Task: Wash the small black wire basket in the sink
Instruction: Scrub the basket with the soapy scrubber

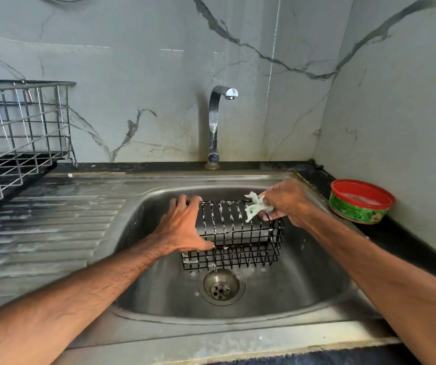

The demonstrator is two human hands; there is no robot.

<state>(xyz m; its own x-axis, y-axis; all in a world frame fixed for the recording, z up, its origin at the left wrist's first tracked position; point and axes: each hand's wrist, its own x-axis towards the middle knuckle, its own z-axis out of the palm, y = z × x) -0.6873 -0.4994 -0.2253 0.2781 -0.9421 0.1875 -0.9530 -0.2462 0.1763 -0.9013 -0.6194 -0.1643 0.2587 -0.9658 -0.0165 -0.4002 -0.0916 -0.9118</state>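
Observation:
The small black wire basket [240, 238] hangs over the steel sink [290, 291], just above the drain [220, 287], with soap suds on its wires. My left hand [185, 225] grips its left end, fingers over the top edge and thumb on the near side. My right hand [285, 201] pinches a pale green scrub cloth [255, 208] and presses it on the basket's top right corner. The tap [218, 122] stands behind the sink; no water runs from it.
A red-rimmed green tub of dish soap [360, 202] sits on the dark counter right of the sink. A steel dish rack [19, 133] stands at the back left beside the ribbed draining board [43, 233]. Marble walls close off the back and right.

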